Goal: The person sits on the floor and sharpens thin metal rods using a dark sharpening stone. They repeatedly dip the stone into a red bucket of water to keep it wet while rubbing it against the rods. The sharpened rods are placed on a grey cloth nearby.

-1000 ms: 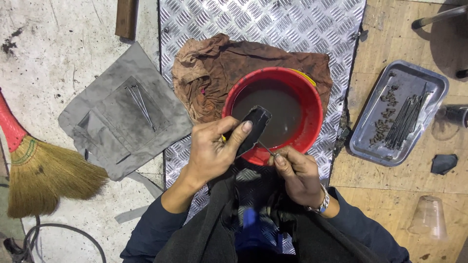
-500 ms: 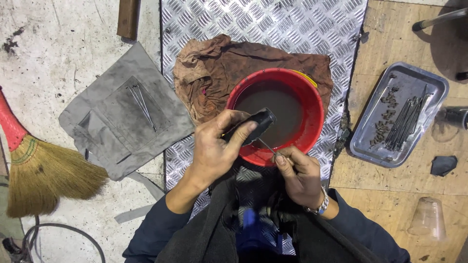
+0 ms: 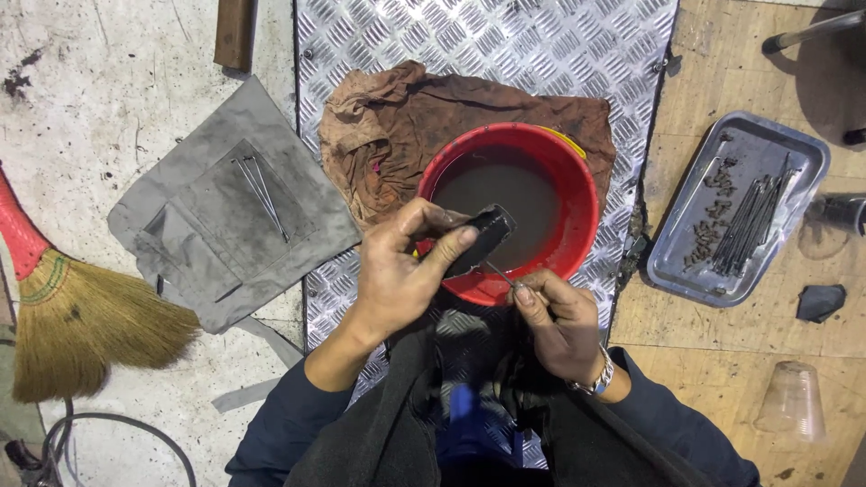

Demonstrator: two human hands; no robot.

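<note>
Checker-plate floor (image 3: 505,45) — red basin (image 3: 577,180) by left hand (image 3: 401,275)

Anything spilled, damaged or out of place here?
No spill shows. The red bowl stands level, its murky liquid inside the rim. Odd bits: a crumpled, stained brown rag bunched under the bowl, and a clear cup lying tipped over on the wooden floor, lower right.
</note>
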